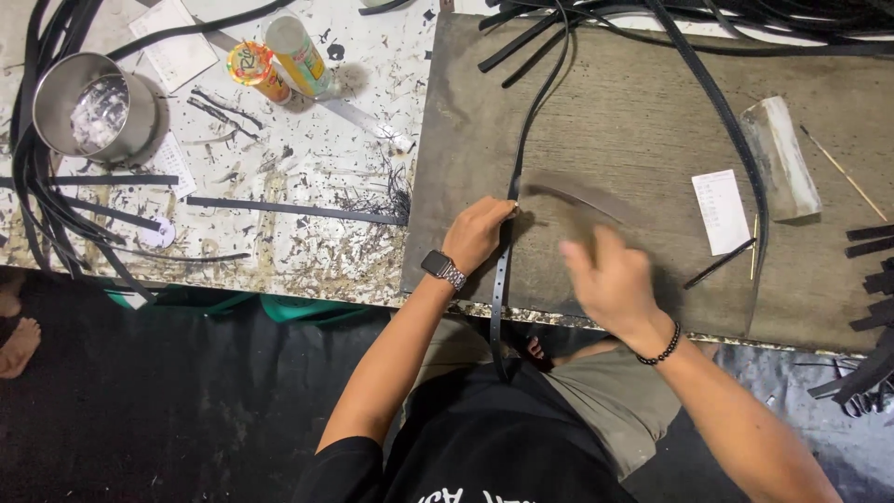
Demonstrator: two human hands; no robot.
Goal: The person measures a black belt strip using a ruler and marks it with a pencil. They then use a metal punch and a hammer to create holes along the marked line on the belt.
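Observation:
A long black leather strap (523, 149) with punched holes runs from the far pile down across a grey cutting board (643, 121) and hangs over the near edge. My left hand (477, 233), with a watch at the wrist, pinches the strap against the board. My right hand (607, 275), with a bead bracelet, is blurred in motion just right of the strap and grips a long curved blade (573, 196) whose tip reaches toward my left fingers.
A sharpening stone (780, 158), a paper slip (721, 211), a black pen (719, 265) and thin sticks lie on the board's right. On the left worktop stand a metal can (91, 107) and two small bottles (279, 63). Black straps (736, 17) pile at the back.

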